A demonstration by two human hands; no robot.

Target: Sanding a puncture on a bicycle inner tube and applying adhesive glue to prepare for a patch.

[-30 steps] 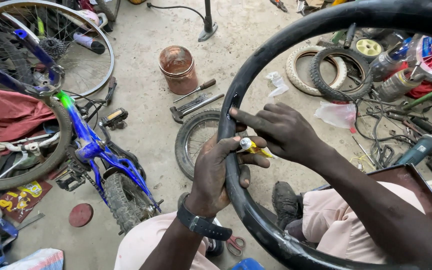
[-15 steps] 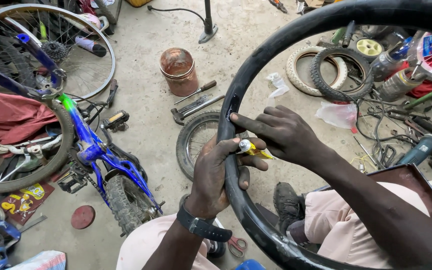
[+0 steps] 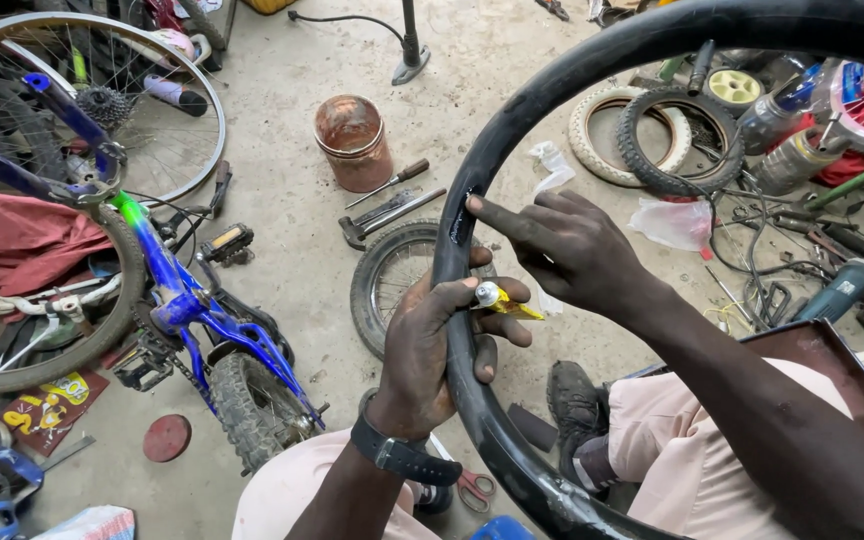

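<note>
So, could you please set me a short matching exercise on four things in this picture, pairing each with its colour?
Things:
1. inner tube
2. glue tube
3. bicycle frame
4. metal can

Colours:
A. rusty brown
B. black
C. blue
D. yellow

Pairs: 1-B, 2-D, 3-C, 4-A
</note>
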